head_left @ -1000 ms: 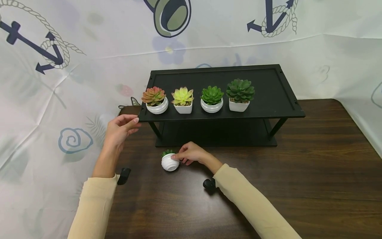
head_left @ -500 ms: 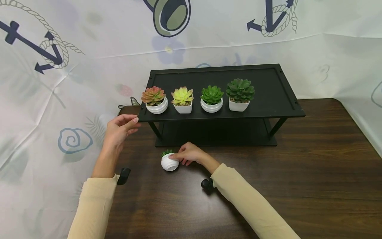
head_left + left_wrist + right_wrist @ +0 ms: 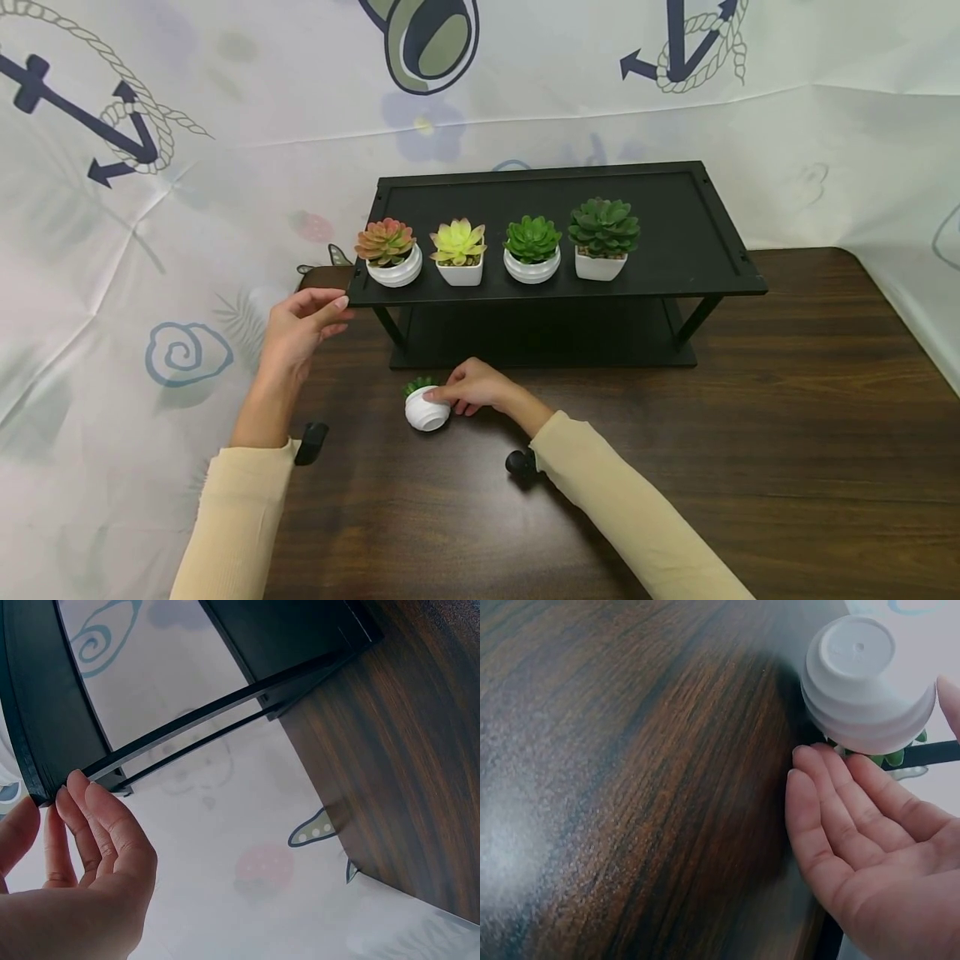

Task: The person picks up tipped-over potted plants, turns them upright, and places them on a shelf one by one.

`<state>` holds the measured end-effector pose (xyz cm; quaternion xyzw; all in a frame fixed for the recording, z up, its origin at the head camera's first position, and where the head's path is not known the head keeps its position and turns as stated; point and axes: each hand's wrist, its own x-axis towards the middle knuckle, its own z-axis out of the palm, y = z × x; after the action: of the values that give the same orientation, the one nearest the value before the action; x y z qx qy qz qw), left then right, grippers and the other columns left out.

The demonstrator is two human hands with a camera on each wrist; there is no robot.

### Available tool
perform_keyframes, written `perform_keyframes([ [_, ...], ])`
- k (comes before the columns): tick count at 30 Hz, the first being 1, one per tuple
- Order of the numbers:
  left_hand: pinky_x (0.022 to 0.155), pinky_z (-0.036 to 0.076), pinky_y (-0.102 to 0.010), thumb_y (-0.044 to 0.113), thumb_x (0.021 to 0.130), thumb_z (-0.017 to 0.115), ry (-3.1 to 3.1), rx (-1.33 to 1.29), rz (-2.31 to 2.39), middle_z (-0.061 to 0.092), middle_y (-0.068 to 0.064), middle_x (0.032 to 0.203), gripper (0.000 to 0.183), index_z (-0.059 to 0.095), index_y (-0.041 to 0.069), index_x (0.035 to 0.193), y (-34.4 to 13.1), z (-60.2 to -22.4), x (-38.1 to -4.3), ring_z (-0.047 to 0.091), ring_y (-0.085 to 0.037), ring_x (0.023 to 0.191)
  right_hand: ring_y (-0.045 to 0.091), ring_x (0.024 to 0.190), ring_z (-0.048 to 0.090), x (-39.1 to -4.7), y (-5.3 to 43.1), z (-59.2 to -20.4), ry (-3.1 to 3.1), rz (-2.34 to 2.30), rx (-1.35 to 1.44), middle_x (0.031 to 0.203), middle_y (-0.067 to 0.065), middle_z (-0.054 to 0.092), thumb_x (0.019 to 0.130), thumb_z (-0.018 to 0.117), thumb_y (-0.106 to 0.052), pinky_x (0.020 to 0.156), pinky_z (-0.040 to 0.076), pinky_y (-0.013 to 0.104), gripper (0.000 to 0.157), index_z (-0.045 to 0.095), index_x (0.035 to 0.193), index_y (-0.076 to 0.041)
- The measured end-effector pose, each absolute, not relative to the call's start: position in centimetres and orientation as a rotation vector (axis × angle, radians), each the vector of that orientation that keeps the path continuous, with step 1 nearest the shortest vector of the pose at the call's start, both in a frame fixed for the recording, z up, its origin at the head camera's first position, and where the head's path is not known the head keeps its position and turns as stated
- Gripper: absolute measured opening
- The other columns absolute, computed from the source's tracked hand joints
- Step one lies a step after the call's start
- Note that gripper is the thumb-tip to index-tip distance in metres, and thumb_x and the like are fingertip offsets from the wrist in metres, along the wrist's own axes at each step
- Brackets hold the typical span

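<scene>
With its thumb and fingertips my left hand (image 3: 303,323) pinches the front left corner of a black two-tier shelf (image 3: 675,225); the left wrist view shows the fingers meeting at that corner (image 3: 43,796). In front of the shelf, my right hand (image 3: 480,387) grips a succulent in a round white pot (image 3: 426,410) between thumb and fingers. The pot is tilted, leaves away from me. Its base is visible in the right wrist view, where the pot (image 3: 859,682) hides most of the leaves. Whether it touches the table I cannot tell.
Several potted succulents stand in a row along the shelf's top: a reddish one (image 3: 386,246), a yellow one (image 3: 459,246), a bright green one (image 3: 532,243) and a dark green one (image 3: 603,233). The brown wooden table (image 3: 795,417) lies beneath. A printed white cloth (image 3: 247,100) hangs behind.
My right forearm has shifted slightly to the left, and the held pot has tipped a little more. The left hand and the shelf stay in place.
</scene>
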<state>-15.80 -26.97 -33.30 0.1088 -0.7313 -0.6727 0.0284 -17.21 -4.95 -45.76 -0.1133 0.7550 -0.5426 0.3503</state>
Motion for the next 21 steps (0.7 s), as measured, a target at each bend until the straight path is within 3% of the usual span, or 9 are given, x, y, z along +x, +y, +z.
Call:
perform_keyframes([
  [11, 0.069, 0.052, -0.021, 0.01, 0.085, 0.066, -2.247, 0.34, -2.087, 0.059, 0.002, 0.088, 0.013, 0.061, 0.005, 0.096, -26.96, -33.37, -15.87, 0.064, -0.01, 0.074, 0.024, 0.055, 0.059, -17.01, -5.36, -45.97, 1.995, -1.376, -0.288, 0.065, 0.018, 0.061, 0.077, 0.072, -0.034, 0.051, 0.052, 0.035, 0.033, 0.059, 0.064, -0.007],
  [21, 0.068, 0.052, -0.02, 0.01, 0.084, 0.066, -2.237, 0.331, -2.092, 0.06, 0.002, 0.086, 0.013, 0.062, 0.005, 0.095, -26.94, -33.34, -15.83, 0.064, -0.011, 0.073, 0.028, 0.067, 0.062, -17.2, -4.67, -45.91, 1.912, -1.387, -0.385, 0.065, 0.003, 0.06, 0.077, 0.073, -0.022, 0.061, 0.054, 0.036, 0.023, 0.066, 0.081, 0.0],
])
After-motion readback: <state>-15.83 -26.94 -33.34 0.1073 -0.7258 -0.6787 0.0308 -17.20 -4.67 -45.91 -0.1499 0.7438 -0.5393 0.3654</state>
